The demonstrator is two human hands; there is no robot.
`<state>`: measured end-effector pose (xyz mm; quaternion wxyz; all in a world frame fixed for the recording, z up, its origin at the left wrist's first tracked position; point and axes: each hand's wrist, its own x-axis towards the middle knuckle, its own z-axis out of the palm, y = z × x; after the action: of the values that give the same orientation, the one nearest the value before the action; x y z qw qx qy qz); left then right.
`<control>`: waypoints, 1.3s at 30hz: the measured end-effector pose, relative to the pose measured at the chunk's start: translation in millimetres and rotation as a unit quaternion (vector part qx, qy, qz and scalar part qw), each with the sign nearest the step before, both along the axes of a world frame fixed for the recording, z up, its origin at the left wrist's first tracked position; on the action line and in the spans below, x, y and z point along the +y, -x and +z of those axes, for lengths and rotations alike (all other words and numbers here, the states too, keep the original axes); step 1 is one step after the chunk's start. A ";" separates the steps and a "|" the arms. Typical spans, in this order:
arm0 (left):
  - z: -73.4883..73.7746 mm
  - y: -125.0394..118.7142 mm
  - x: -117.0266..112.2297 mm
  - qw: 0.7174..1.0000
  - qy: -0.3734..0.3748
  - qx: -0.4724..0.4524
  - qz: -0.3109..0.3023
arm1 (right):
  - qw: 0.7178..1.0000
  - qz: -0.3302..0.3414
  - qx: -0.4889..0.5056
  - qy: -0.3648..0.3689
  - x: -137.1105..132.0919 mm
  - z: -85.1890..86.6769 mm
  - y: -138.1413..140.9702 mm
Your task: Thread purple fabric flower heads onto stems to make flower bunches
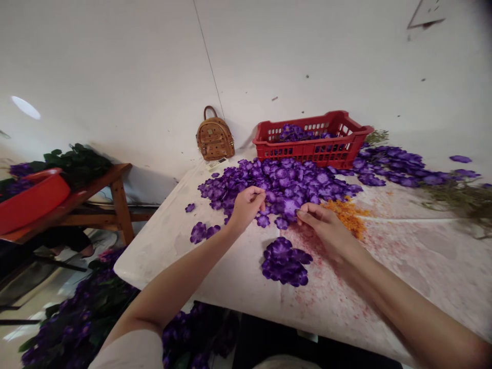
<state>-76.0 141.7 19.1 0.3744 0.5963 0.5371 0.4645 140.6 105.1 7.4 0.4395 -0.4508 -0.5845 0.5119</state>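
My right hand point(320, 224) pinches the edge of a light purple fabric flower point(291, 207) between thumb and fingers. To its left, my left hand point(247, 206) is closed in a pinch at the front of a large heap of purple fabric flowers point(282, 177); what its fingertips hold, if anything, I cannot make out. Nearer to me, between my forearms, lies a small stack of darker purple flowers point(285, 262). Beside my right hand is a little pile of orange-yellow flower centres point(349, 216).
Behind the heap stands a red plastic crate point(303, 151) with purple flowers inside. A brown mini backpack point(215, 136) leans by the wall. Flowers with stems point(457, 202) spread over the right of the white table point(165, 230). A wooden bench point(121, 205) holds a red basin point(34, 200).
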 end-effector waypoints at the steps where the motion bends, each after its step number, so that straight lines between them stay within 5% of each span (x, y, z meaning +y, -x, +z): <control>1: -1.2 7.6 2.9 0.999 -0.012 0.047 0.017 | 1.000 0.020 -0.002 0.013 -1.3 2.3 -1.8; 6: -3.0 68.7 21.6 0.954 -0.110 0.260 0.099 | 0.969 0.204 -0.135 0.028 -10.6 1.7 -9.0; 9: 4.0 108.3 32.3 0.925 -0.138 0.315 0.164 | 0.959 0.170 -0.225 -0.022 -14.3 -2.6 -9.6; 11: 6.9 122.8 39.1 0.914 -0.150 0.353 0.136 | 0.958 0.145 -0.244 -0.032 -14.4 -2.5 -9.4; 15: -1.3 116.4 54.6 0.904 -0.156 0.392 0.067 | 0.961 0.127 -0.239 -0.050 -10.8 -0.9 -10.1; 20: -13.3 97.9 74.5 0.943 -0.113 0.303 0.079 | 0.967 0.098 -0.221 -0.078 -7.8 -9.9 -14.1; 30: -1.2 124.5 88.1 0.979 -0.075 0.162 0.094 | 0.971 0.064 -0.214 -0.088 -11.1 -11.8 -17.2; 39: 5.8 127.3 88.3 0.970 -0.125 0.136 0.158 | 0.972 0.060 -0.214 -0.078 -9.3 -7.4 -17.3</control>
<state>-203.2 230.0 25.0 0.1424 0.6033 0.6081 0.4959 157.9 95.8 0.0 0.3061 -0.4785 -0.7290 0.3819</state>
